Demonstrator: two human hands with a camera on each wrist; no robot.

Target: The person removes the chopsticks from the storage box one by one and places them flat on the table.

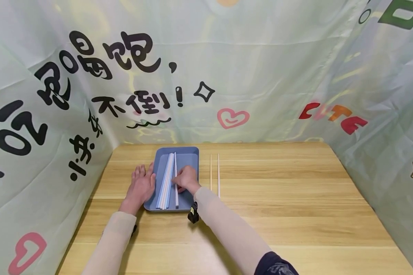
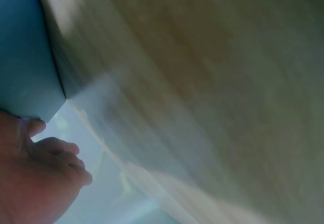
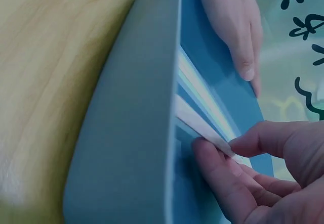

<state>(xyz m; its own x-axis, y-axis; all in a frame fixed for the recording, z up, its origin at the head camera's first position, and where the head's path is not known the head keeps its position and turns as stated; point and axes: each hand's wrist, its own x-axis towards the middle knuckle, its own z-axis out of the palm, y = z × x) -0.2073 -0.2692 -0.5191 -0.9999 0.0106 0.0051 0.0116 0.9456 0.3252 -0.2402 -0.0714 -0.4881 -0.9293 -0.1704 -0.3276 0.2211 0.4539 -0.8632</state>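
A blue tray [image 1: 194,152] lies on the wooden table with a bundle of pale chopsticks [image 1: 165,181] inside it. To the right of that bundle, one light chopstick [image 1: 176,196] stands apart, pinched between the thumb and fingers of my right hand [image 1: 187,178]. The right wrist view shows this pinch close up, on a whitish chopstick [image 3: 202,128]. My left hand [image 1: 142,187] rests along the tray's left edge with its fingers extended. In the left wrist view that hand [image 2: 40,178] shows beside the tray's outer wall [image 2: 25,57].
Right of the tray, a yellowish chopstick [image 1: 211,172] and a pinkish chopstick [image 1: 218,172] lie roughly parallel on the table [image 1: 296,198]. A printed cloth [image 1: 272,76] hangs behind the table and at both sides.
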